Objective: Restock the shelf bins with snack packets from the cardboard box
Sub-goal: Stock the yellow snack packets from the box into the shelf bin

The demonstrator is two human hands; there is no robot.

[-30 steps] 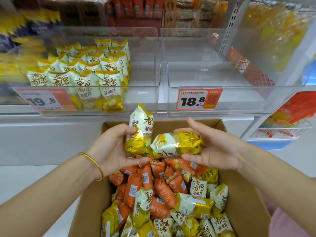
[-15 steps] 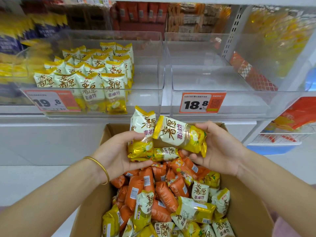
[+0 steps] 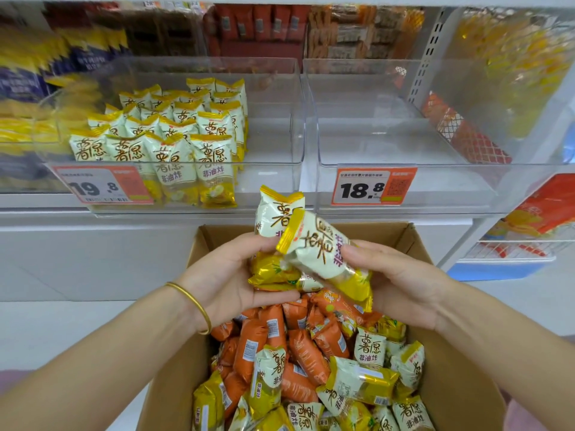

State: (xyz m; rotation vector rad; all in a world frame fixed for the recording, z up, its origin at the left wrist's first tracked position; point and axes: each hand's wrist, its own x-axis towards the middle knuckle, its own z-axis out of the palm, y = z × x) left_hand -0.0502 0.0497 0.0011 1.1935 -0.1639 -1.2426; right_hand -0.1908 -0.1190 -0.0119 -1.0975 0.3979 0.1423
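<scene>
restocking tally

two clear shelf bins: left bin (image 3: 273, 135) part-filled with yellow packets (image 3: 183, 163), right bin (image 3: 373, 135) beside it. one cardboard box (image 3: 389, 236) below, heaped orange and yellow. left hand (image 3: 224, 281) curls round one upright packet (image 3: 277, 213); right hand (image 3: 404, 281) pinches one tilted packet (image 3: 320, 253) touching it.

Upright: white perforated shelf post (image 3: 426, 48), upper right.
Back shelf: left of the upright, blurred red and brown packs (image 3: 264, 23) in rows.
Wire basket (image 3: 510, 251): below-right of the upright, white, holding orange bags (image 3: 547, 206).
Floor (image 3: 62, 331): below the upright, pale, plain.
Light: bright, even.
</scene>
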